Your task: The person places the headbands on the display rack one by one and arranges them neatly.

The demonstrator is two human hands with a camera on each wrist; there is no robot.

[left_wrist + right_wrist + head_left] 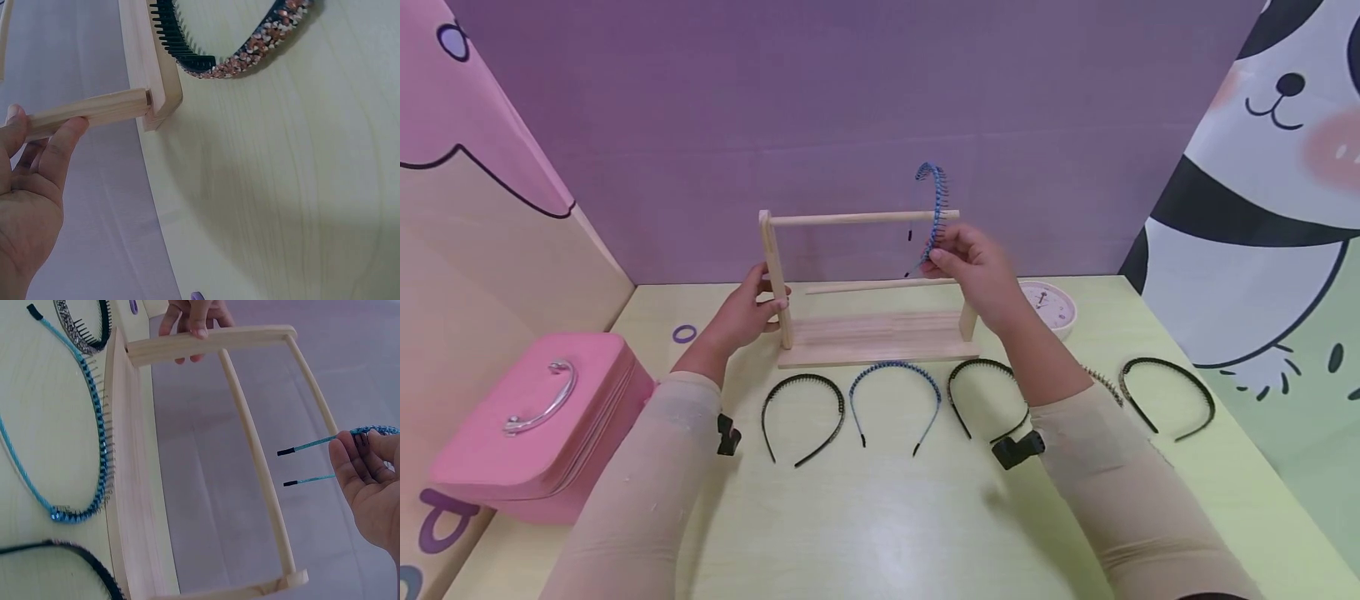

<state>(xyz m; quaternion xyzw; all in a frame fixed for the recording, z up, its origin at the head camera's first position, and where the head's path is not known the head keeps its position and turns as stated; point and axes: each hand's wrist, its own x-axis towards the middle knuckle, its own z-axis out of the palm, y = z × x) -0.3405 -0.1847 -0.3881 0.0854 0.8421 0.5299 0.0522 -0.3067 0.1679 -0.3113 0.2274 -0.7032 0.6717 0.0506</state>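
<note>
My left hand (748,308) grips the left upright (94,112) of a pale wooden rack (880,354), thumb on one side and fingers on the other. In the head view, my right hand (981,271) pinches a blue headband (938,204) with thin comb teeth, near one leg. Its arch rises above the right end of the rack's top rod (850,219); whether it touches the rod, I cannot tell. Both dark tips of its legs show in the right wrist view. On the table before the rack lies another blue headband (895,364), with a black headband (805,377) to its left.
More headbands lie to the right: a dark one (977,362), a beaded one (1105,383) partly behind my right arm, and a black one (1172,362). A pink case (542,417) stands at left. A round clock (1051,307) sits behind my right forearm.
</note>
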